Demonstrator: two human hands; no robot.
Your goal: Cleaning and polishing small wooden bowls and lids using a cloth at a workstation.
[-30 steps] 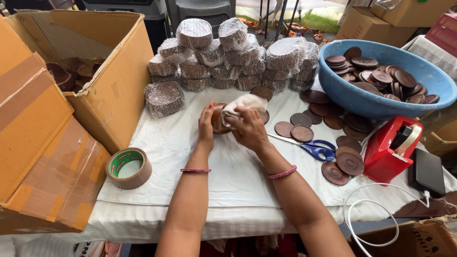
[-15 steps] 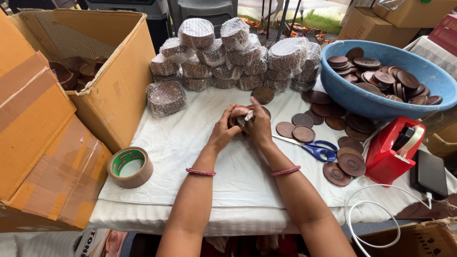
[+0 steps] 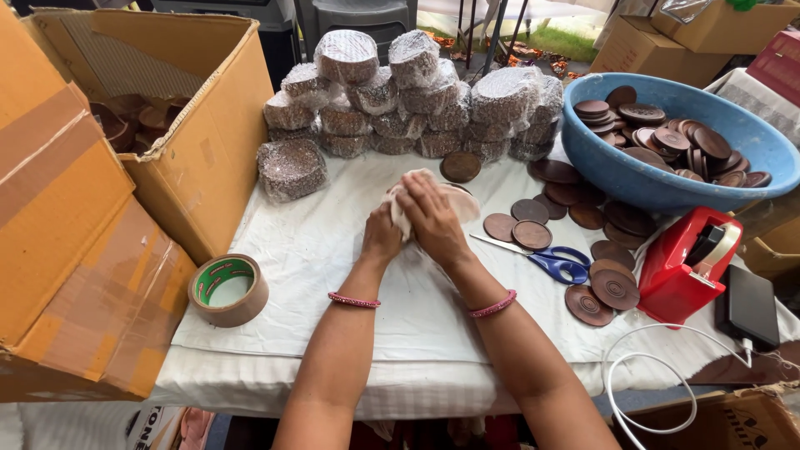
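**Packing table: both hands on a foam-wrapped stack**

The work surface is a table covered with a white cloth [image 3: 333,275], with its near edge running across the bottom of the view. The widest bare stretch of cloth lies between the forearms and the near edge, and to the left of the hands.

The left hand [image 3: 385,236] and right hand [image 3: 433,215] meet at table centre. Both are closed around a small stack of brown discs in white foam sheet [image 3: 461,200]; the fingers are curled and pressed against the wrap. The stack rests on the cloth.

Behind the hands, a pile of foam-wrapped disc bundles [image 3: 400,92] stands along the far edge. A single wrapped bundle [image 3: 292,169] sits apart at the left. An open cardboard box [image 3: 200,158] bounds the left side, its wall overhanging the table edge. A roll of brown packing tape [image 3: 228,289] lies near the front left corner.

To the right lie blue-handled scissors [image 3: 550,260], just beside loose brown wooden discs [image 3: 575,217]. A red tape dispenser [image 3: 687,267] and a blue plastic basin of discs [image 3: 667,179] close off the right side.
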